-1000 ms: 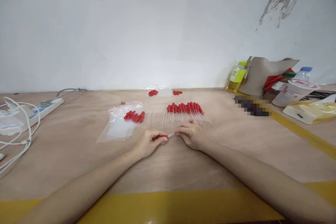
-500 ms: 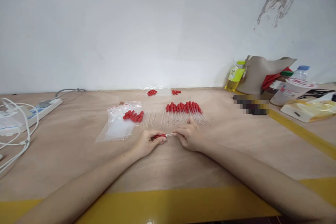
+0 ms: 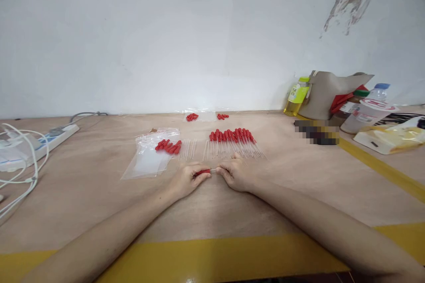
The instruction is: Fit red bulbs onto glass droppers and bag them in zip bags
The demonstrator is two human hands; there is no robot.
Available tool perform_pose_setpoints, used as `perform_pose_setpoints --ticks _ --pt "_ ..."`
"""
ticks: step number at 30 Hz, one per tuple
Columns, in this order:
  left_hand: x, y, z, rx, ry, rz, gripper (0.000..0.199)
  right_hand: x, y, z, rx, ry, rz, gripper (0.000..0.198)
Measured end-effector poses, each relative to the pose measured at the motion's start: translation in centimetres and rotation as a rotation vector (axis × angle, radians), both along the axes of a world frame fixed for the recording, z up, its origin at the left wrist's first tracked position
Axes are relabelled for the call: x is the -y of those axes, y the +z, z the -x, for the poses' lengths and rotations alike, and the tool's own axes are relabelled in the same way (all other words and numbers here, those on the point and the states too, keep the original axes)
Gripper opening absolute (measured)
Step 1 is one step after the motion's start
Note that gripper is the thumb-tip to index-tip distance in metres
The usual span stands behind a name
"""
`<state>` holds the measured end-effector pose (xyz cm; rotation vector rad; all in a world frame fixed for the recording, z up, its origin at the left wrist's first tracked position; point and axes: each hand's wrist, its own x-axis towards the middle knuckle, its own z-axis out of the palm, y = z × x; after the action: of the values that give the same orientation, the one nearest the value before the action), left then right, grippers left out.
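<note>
My left hand (image 3: 190, 178) is closed around a red rubber dropper bulb (image 3: 203, 171). Opposite it, my right hand (image 3: 236, 174) pinches a thin clear dropper tube (image 3: 213, 170), whose left end meets the bulb's mouth. Only a short stretch of tube shows between the hands. Just beyond them lies a row of droppers (image 3: 229, 136), red bulbs away from me and clear tips toward me. Several bare tubes (image 3: 188, 149) lie left of that row. More loose red bulbs (image 3: 168, 146) rest on a clear zip bag (image 3: 142, 166).
Near the wall, two small groups of red bulbs (image 3: 191, 117) lie by clear plastic. At left is a power strip (image 3: 63, 139) with white cables (image 3: 35, 177). A yellow-green bottle (image 3: 296, 97), a grey bag (image 3: 320, 95), a lidded cup (image 3: 367, 117) and a yellow packet (image 3: 392, 139) stand at right.
My right hand has shifted slightly left toward my left hand. Less of the tube shows between them now.
</note>
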<state>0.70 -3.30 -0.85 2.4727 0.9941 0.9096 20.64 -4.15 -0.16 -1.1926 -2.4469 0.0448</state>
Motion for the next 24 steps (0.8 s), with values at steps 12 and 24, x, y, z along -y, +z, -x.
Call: perform_pose_setpoints --ticks 12,24 --pt "-3.5 0.6 4.1 -0.077 0.438 -0.388 0.023 -3.5 1.5 -1.3 -0.263 -0.353 0.117 0.025" --pt "-5.7 0.9 7.6 -0.173 0.882 -0.229 0.02 -9.7 0.9 0.3 -0.196 -0.66 0.157 0.02"
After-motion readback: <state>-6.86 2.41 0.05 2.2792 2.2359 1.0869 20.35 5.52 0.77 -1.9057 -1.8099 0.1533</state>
